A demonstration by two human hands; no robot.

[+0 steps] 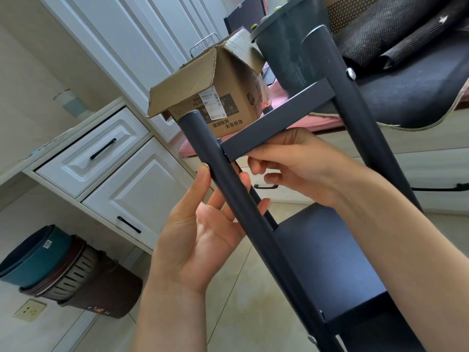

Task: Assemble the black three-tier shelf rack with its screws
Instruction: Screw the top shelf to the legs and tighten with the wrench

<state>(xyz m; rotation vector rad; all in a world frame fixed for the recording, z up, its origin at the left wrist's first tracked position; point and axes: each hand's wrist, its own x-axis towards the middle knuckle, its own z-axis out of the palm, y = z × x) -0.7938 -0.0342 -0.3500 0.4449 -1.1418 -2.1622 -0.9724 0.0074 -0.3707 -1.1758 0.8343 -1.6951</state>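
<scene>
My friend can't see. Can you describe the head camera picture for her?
Two hands hold a half-built black shelf rack: the left hand grips a post, the right hand steadies a crossbar. A cardboard box sits behind.

Soft, even daylight filled the tilted wide-angle view, shadows stayed faint, a pale sheen lay on the near floor tiles (pixel 253 295), and straight lines bowed toward the edges.

Head view: looking forward and down, tilted, sitting close over both hands and the rack post (pixel 228 194).
Shared view: none, single camera.
</scene>
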